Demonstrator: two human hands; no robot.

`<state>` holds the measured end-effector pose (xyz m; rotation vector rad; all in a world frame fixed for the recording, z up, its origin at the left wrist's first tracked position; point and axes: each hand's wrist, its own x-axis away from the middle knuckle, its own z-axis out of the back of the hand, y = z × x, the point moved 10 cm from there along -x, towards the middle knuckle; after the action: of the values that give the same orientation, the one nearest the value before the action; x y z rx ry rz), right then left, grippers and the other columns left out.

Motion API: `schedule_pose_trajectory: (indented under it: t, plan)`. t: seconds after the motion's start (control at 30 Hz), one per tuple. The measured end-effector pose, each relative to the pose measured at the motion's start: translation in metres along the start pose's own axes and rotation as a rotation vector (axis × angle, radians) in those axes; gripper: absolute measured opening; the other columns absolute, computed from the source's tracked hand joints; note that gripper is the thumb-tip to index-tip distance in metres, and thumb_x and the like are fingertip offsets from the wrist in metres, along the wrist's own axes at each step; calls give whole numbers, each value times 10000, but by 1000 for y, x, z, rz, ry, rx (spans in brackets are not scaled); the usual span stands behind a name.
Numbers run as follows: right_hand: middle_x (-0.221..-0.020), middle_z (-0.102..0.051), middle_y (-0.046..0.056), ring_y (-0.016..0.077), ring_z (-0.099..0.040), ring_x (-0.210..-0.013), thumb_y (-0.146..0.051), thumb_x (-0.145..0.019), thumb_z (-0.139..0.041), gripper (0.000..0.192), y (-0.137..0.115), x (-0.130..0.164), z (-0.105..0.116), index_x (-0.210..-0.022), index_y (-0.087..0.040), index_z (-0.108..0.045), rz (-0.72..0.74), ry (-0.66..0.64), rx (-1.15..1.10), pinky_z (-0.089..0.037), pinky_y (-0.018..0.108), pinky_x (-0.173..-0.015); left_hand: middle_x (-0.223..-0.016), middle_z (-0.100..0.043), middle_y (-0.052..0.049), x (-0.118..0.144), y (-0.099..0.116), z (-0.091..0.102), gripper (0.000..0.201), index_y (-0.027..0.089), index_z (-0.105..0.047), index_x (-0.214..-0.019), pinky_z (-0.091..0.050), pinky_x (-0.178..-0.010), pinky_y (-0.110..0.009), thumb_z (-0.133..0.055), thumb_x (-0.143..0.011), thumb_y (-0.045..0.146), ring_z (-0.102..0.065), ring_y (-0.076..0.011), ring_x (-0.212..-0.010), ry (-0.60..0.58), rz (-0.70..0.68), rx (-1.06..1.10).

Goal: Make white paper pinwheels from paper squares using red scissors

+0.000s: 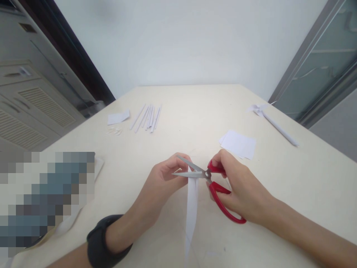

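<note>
My right hand [241, 188] grips red-handled scissors [216, 188]. Their metal blades are open and point left, set around the top of a long white paper strip [192, 212]. My left hand [167, 176] pinches the top end of that strip just left of the blades. The strip hangs down toward me over the cream table [195, 111]. A black band sits on my left wrist [103, 242].
Several rolled white paper sticks [146, 117] lie at the far left beside a small white sheet [118, 117]. A stack of white paper squares [239, 144] lies right of my hands. A paper pinwheel on a long stick [275, 124] rests at the right edge. A blurred patch covers the left.
</note>
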<state>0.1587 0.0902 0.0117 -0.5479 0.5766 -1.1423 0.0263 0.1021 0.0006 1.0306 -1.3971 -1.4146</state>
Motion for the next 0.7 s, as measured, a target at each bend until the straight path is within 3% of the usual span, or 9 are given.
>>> schedule_pose_trajectory:
  t: [0.7]
  plan:
    - [-718, -484, -56, 118, -443, -587, -158, -658, -541, 289, 4, 1, -4, -854, -262, -356, -24, -17, -37, -385, 250, -534, -896, -549, 32, 1, -16, -5, 73, 235, -644, -838, -387, -717, -217, -632, -786, 185, -511, -111, -798, -39, 99, 183]
